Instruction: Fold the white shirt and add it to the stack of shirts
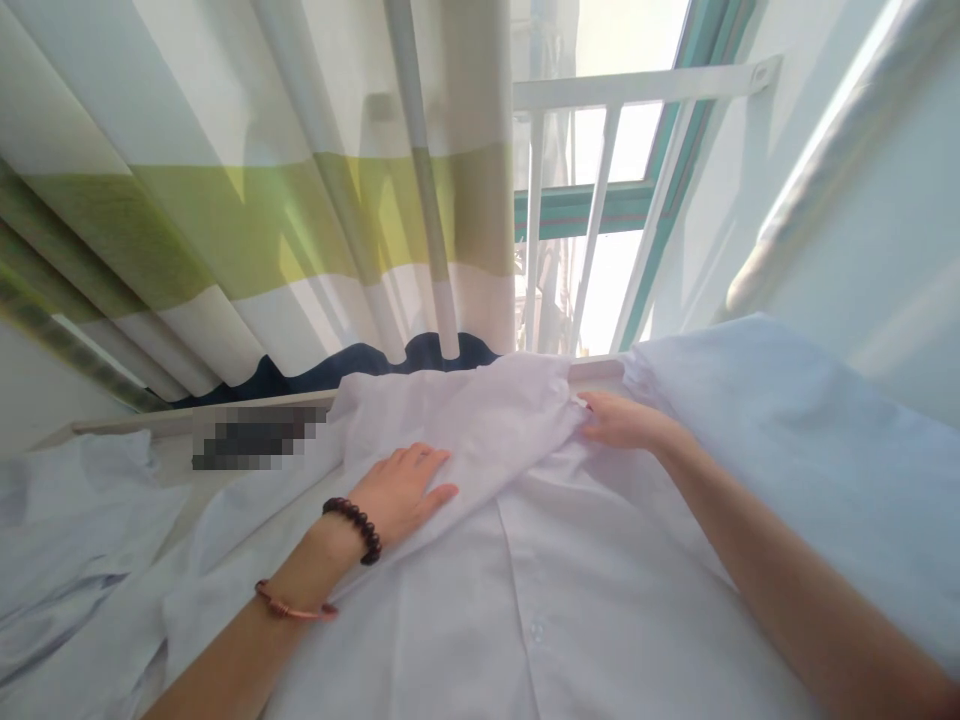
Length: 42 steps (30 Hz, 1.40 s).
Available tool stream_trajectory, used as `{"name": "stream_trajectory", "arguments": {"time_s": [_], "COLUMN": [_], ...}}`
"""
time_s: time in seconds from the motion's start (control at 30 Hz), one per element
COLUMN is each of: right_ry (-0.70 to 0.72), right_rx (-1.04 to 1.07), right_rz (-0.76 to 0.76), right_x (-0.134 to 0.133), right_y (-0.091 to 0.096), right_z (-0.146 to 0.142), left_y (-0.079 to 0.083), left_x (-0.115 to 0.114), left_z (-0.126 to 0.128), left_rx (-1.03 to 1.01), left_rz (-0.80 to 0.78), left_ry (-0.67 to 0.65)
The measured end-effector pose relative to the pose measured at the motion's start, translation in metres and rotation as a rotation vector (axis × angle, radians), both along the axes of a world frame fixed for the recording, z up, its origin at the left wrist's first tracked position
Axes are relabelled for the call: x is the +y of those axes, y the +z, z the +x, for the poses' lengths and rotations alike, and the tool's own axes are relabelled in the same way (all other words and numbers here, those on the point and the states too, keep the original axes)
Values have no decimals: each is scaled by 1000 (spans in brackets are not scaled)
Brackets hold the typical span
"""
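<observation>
A white buttoned shirt [450, 600] lies spread out before me, its button strip running down the middle. One white sleeve [465, 420] is laid across the upper part of it. My left hand [401, 490] rests flat on this sleeve, fingers stretched out, with a dark bead bracelet and a copper-coloured bangle on the wrist. At the sleeve's right end, my right hand [619, 420] pinches the edge of the white cloth between thumb and fingers. Some of its fingertips are hidden in the fabric.
More white cloth [810, 430] lies to the right, and other white fabric [67, 510] to the left. A blurred dark object [259, 437] sits near the back edge. Behind hang striped curtains [300, 220], beside a window with a white railing [637, 88].
</observation>
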State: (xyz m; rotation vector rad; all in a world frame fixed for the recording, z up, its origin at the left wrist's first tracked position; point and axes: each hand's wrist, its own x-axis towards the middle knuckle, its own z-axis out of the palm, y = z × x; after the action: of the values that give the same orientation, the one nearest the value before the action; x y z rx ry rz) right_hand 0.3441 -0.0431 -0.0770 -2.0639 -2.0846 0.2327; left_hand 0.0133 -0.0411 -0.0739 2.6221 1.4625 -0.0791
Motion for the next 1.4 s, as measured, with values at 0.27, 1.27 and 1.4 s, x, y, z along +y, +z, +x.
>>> {"name": "stream_trajectory", "arguments": {"time_s": [0.27, 1.27, 1.4], "right_ry": [-20, -212, -301], "right_rx": [-61, -90, -15], "right_rz": [-93, 123, 216], "right_x": [-3, -35, -36], "right_y": [-4, 0, 11], "right_z": [-20, -7, 11], "left_y": [-27, 56, 58], "left_x": [18, 150, 157], "left_z": [-2, 213, 218], "left_rx": [37, 231, 169], "left_rz": [92, 332, 347], "left_ry": [-51, -593, -591]}}
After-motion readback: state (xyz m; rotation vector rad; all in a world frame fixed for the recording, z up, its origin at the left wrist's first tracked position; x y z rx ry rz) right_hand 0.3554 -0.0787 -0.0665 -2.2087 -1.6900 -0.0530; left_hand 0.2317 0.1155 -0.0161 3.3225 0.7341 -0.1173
